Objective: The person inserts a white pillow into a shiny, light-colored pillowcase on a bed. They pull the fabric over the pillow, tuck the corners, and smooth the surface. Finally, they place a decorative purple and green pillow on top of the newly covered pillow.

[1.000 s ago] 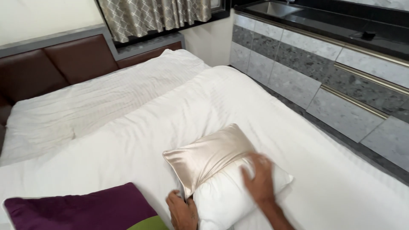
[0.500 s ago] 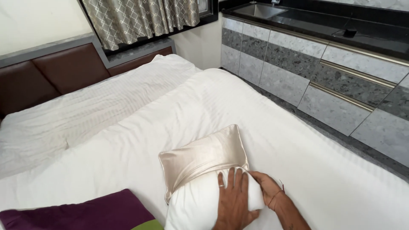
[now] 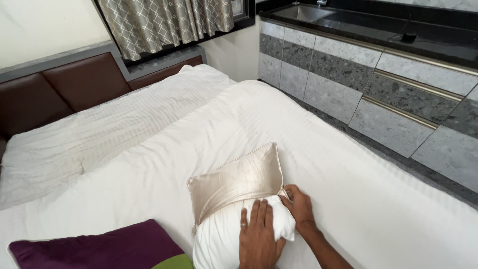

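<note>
Left hand (image 3: 258, 238) lies flat, fingers spread, on the white stuffed pillow insert (image 3: 221, 239), near-centre on the white striped bed (image 3: 348, 199). Right hand (image 3: 298, 205) pinches the shiny champagne satin cover (image 3: 236, 182) at its opening.

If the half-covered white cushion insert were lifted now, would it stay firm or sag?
The white cushion insert likely sags: it bulges and dents under the left hand. Probably light for its bulk. The shiny beige satin cover, pinched by the right hand, looks slippery and might slide off.
</note>
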